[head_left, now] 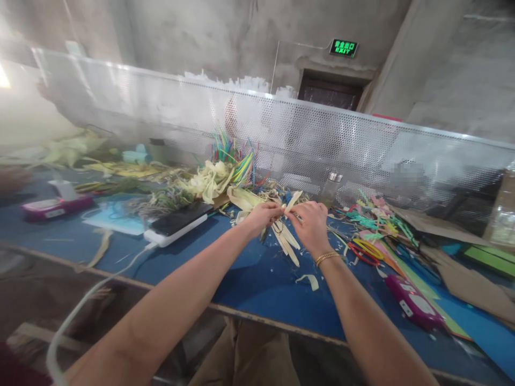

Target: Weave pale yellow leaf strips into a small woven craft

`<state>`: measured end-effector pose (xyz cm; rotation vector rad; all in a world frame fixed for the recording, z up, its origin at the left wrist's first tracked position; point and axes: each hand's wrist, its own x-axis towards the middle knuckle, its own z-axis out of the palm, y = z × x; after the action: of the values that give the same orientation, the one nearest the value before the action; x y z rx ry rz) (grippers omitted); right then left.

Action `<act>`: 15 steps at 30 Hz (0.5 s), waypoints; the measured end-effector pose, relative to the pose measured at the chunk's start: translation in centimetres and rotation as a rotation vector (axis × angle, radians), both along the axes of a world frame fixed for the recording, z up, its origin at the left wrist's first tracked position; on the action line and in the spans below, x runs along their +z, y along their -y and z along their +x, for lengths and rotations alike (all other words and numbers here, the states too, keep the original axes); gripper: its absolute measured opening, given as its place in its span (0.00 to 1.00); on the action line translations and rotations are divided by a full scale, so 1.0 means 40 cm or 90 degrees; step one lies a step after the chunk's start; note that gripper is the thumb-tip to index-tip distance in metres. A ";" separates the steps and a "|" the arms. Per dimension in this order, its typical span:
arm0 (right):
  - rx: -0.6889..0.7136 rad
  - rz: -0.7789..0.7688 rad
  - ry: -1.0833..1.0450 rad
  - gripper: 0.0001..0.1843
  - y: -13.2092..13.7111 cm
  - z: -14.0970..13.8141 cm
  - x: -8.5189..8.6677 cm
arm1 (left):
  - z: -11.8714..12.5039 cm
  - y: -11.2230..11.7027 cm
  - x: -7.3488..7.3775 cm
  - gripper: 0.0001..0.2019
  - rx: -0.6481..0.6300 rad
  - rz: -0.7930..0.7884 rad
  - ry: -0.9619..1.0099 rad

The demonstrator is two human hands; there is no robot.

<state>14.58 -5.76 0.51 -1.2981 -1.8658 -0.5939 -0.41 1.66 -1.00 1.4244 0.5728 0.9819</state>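
Observation:
My left hand (pixel 261 217) and my right hand (pixel 311 225) meet above the blue table (pixel 257 279), both pinched closed on a bundle of pale yellow leaf strips (pixel 286 236). Strip ends hang down from between the hands toward the table. A gold bracelet (pixel 326 258) sits on my right wrist. Just behind the hands lies a heap of more pale strips (pixel 211 182).
A phone on a white power bank (pixel 177 224) with a white cable lies at left. Coloured strips (pixel 233 155), red-handled scissors (pixel 364 252), a pink device (pixel 414 308), a small jar (pixel 330 190) and cardboard (pixel 462 268) surround the spot. A perforated metal screen (pixel 322 145) backs the table.

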 end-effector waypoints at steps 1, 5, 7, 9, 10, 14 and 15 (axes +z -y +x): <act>-0.001 0.001 -0.016 0.09 -0.002 0.000 -0.002 | 0.000 0.001 0.001 0.16 0.001 0.018 -0.001; 0.010 -0.011 -0.109 0.09 -0.012 0.000 -0.009 | -0.003 0.009 0.008 0.14 -0.008 0.132 0.000; 0.032 -0.032 -0.159 0.09 -0.017 0.003 -0.012 | -0.007 0.009 0.013 0.14 -0.003 0.202 -0.016; 0.045 -0.041 -0.195 0.10 -0.019 0.005 -0.014 | -0.012 0.004 0.016 0.13 0.010 0.271 -0.042; 0.040 -0.035 -0.201 0.10 -0.019 0.007 -0.014 | -0.015 0.000 0.017 0.13 0.013 0.302 -0.060; 0.022 -0.003 -0.146 0.18 -0.014 0.015 -0.010 | -0.031 -0.018 0.018 0.12 -0.022 0.371 -0.165; 0.040 -0.028 -0.131 0.18 -0.014 0.017 -0.010 | -0.034 -0.020 0.019 0.12 -0.034 0.372 -0.186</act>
<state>15.27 -5.20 0.12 -1.2730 -1.7514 -0.3735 -1.78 2.46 -0.24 2.1168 0.4724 0.9453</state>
